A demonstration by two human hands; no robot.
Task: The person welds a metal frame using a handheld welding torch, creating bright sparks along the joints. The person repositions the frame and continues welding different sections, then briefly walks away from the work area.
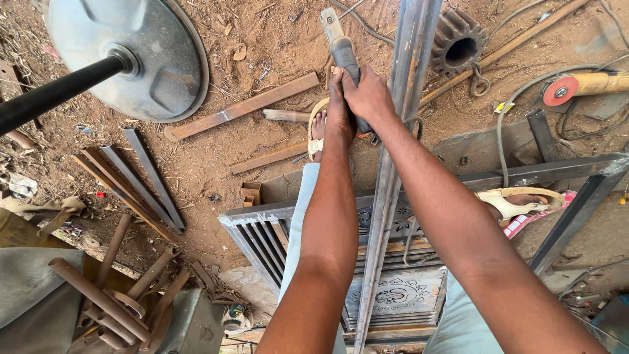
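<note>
Head view: both hands clamp one tool beside a long steel bar.
Nearest lies a metal gate (393,295) with patterned panels, under the arms. Over it runs the steel bar (400,131), near to far. Left hand (339,98) and right hand (368,95) both grip the grey tool (342,49), just left of the bar. Farther right, a gear (458,42) lies on dirt.

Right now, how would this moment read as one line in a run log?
left hand: gripping grey-handled tool | right hand: same grip | beside: long grey steel bar | below: grey metal gate frame, dirt floor
</note>
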